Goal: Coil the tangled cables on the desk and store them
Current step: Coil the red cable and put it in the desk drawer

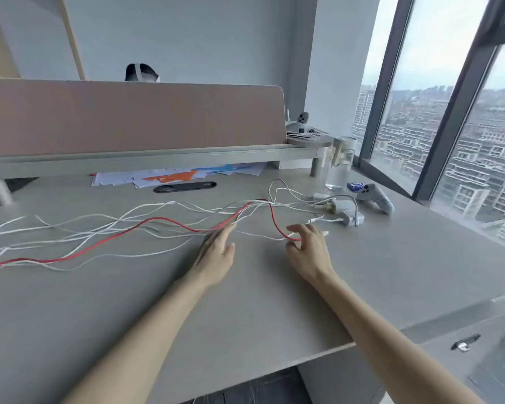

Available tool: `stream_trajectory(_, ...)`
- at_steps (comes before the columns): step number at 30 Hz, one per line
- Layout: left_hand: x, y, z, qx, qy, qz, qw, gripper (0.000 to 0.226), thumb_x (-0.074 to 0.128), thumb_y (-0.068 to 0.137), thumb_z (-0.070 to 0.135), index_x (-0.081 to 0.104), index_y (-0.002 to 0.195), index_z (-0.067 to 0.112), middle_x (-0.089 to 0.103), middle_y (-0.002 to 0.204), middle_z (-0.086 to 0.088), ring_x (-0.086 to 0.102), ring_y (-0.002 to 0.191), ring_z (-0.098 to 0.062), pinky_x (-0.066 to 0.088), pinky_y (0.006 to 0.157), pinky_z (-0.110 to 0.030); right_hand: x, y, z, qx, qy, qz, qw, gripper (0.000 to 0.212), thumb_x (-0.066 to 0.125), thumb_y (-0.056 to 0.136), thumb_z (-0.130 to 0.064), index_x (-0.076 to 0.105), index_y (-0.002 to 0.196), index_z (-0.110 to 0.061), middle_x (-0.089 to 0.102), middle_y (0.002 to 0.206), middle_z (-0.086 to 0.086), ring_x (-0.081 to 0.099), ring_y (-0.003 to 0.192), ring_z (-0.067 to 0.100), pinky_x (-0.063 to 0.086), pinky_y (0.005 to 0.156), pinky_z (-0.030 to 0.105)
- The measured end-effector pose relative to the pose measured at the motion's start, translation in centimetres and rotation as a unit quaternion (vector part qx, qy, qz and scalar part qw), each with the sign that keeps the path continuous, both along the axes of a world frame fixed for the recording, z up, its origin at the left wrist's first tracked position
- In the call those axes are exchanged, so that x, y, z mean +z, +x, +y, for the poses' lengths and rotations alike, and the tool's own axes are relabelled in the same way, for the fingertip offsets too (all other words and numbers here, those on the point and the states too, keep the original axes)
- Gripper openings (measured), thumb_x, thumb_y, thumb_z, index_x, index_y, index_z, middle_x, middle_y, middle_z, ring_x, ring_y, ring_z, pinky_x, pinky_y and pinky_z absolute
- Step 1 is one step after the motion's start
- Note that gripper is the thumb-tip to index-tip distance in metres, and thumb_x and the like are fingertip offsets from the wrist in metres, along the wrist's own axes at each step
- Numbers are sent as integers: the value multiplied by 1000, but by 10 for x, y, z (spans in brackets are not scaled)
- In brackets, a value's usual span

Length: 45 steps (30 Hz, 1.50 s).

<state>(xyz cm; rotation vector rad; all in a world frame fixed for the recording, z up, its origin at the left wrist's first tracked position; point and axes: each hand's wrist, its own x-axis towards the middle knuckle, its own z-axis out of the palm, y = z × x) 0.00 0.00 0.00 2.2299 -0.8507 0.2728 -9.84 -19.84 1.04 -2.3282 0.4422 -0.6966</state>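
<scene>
Both hands are reaching out over the cables. My left hand (217,252) is lying flat with its fingers straight, and the fingertips are touching the bunch where the red cable (164,219) and the white cables (105,225) are crossing. My right hand (308,252) is curling its fingers, and the thumb and a finger are pinching the end of the red cable. The red cable is running from that end up in a loop, then down past my left hand and far off to the left side of the desk (129,316). The white cables are lying loose and mixed up all across the middle of the desk, and some are going over the red one. At the right end they are leading to a few white plugs (344,212) that are sitting close together. Just past the plugs a white controller (375,198) is lying on its side, with a small blue packet (355,186) and a clear bottle (340,167) near it. Farther back, some colored papers (169,176) are lying under a low shelf (158,158), behind a black slot (185,187) in the desk. A pink screen (134,118) is standing on the shelf, and the top of a person's head (142,72) is showing behind it. Big windows (420,112) are showing city buildings on the right.
</scene>
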Motion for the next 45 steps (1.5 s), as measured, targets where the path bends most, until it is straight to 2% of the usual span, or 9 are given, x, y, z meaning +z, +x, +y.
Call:
stream_trajectory(7,0,32,-19,36,84,-54,994,62,32,85,25,40,144,8,40,149,-10,36,138,-25,20,114,-32,-5,31,-28,-69,-159,129,976,21,52,96,-27,67,110,-23,61,119,5,48,119,31,35,97,38)
stream_trajectory(18,12,47,-23,60,31,68,995,56,42,93,8,34,148,15,30,156,-4,24,144,-16,17,117,-27,-5,12,-14,175,-224,-105,953,49,50,67,11,48,104,-21,55,84,-11,48,75,14,39,68,30)
stream_trajectory(25,27,30,-9,-78,70,-161,981,61,65,85,5,49,140,28,35,153,-2,31,139,-18,21,113,-23,-2,16,-6,214,-319,-112,916,42,59,72,10,56,98,-23,56,85,-14,54,82,15,47,70,34)
stream_trajectory(29,34,33,9,-93,130,-418,894,8,63,83,12,69,85,17,67,116,-3,55,122,-24,43,103,-35,-4,18,-2,181,-338,-96,919,33,65,76,6,59,94,-21,60,82,-12,57,78,18,49,64,35)
stream_trajectory(32,45,29,31,-129,219,-497,830,16,65,84,21,61,69,20,63,66,1,66,76,-20,44,99,-31,0,19,-1,104,-339,-64,933,36,72,65,7,61,87,-19,62,73,-7,61,71,24,43,54,28)
stream_trajectory(34,49,18,51,-100,250,-471,840,31,55,89,35,53,60,22,55,50,4,58,49,-20,49,67,-28,-2,19,3,54,-345,-52,936,31,73,66,5,65,86,-17,64,72,-2,64,69,28,33,49,24)
stream_trajectory(37,39,4,85,-29,235,-387,891,41,39,93,41,50,61,20,53,46,0,56,41,-26,31,37,-27,2,19,28,21,-297,-35,954,10,58,94,-15,64,101,-16,69,92,4,66,79,37,39,53,34)
stream_trajectory(40,22,-9,114,17,213,-258,942,45,28,96,49,56,79,18,67,74,-2,64,71,-33,39,50,-33,7,29,66,37,-208,-16,977,19,42,102,-29,55,107,-17,70,94,7,62,82,42,45,61,40)
stream_trajectory(45,7,-15,137,61,133,-170,974,50,25,92,57,63,94,24,64,92,4,61,89,-27,45,65,-34,35,55,133,169,283,-34,944,17,49,98,-20,51,82,-15,52,62,1,40,44,16,29,37,19)
